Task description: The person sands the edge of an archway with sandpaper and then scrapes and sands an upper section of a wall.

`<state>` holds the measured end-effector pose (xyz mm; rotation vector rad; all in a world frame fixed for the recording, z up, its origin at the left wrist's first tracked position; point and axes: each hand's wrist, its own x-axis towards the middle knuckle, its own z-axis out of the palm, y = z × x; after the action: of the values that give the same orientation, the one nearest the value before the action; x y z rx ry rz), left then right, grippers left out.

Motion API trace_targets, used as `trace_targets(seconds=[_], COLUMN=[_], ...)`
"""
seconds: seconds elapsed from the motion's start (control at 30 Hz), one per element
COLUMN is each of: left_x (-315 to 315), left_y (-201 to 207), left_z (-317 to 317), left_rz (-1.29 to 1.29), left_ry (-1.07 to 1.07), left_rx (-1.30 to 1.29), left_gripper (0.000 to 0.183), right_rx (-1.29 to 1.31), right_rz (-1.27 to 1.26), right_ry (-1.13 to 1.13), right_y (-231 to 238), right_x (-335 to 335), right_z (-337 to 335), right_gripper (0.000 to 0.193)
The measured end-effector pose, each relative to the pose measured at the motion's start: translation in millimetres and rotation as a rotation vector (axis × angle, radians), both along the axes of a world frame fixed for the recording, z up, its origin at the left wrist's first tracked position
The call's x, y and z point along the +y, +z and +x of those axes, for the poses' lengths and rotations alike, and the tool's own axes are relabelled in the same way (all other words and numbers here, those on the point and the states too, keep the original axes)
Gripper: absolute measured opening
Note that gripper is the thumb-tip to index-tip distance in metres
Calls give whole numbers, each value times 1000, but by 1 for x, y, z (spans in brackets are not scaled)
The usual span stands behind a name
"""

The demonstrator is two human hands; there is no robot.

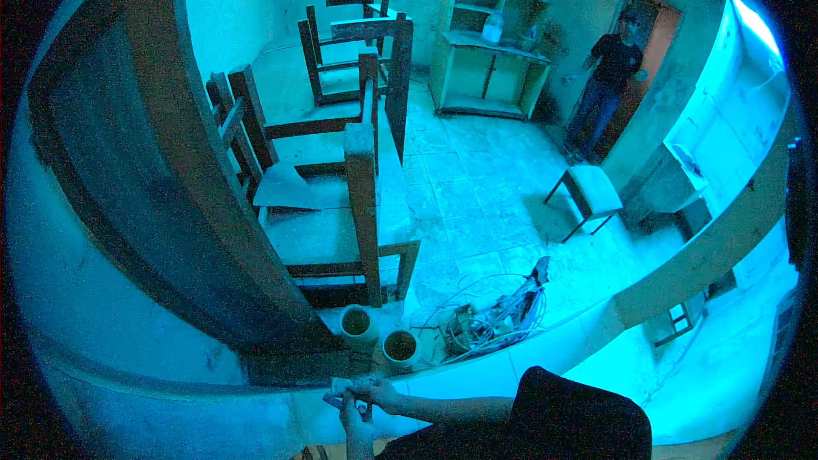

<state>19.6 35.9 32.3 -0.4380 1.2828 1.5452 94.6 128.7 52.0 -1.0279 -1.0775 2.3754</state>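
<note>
Both my hands are together at the lower middle, in front of a pale ledge [477,383]. My left hand [352,416] comes up from the lower edge, its fingers closed around a small pale piece [341,385] whose kind I cannot make out. My right hand [382,393] reaches in from the right, fingers bent and closed at the same piece. Shadow and small size hide the details of the grip. Just beyond the hands stand two round open pots [400,347] [355,322] with dark insides.
A tangle of cables [498,319] lies right of the pots. Dark wooden chairs [362,204] crowd the left, beside a wooden door [128,145]. Farther off are a stool [588,192], a shelf cabinet [486,68] and a person [609,77] standing by a doorway.
</note>
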Motion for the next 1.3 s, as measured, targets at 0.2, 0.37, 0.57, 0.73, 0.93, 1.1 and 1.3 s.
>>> trace_targets(seconds=[0.2, 0.37, 0.57, 0.73, 0.93, 1.1, 1.3], left_x=[8, -12, -18, -108, -85, -68, -86], left_y=[20, 2, -22, -168, -143, -75, -62], left_z=[1, -14, -22, -58, -35, -36, -23], left_rz=[-187, -124, -271, 185, -75, -101, -307], left_ry=[-9, 55, -421, -328, -508, -611, -683], left_rx=[17, 146, 664, -57, 243, 404, 777], left_gripper=[23, 17, 14, 15, 19, 20, 28], right_rx=[16, -366, -84, -697, -272, 26, -437], right_rz=[-163, 198, 452, 286, -434, -841, 170], right_ry=[-151, 119, 130, 949, 404, 360, 815], right_y=[5, -62, -97, -45, -162, -166, -49], right_x=[3, 32, 38, 41, 26, 45, 35], right_z=[13, 40, 119, 137, 188, 185, 161], right_gripper=[16, 23, 30, 30, 34, 48, 47])
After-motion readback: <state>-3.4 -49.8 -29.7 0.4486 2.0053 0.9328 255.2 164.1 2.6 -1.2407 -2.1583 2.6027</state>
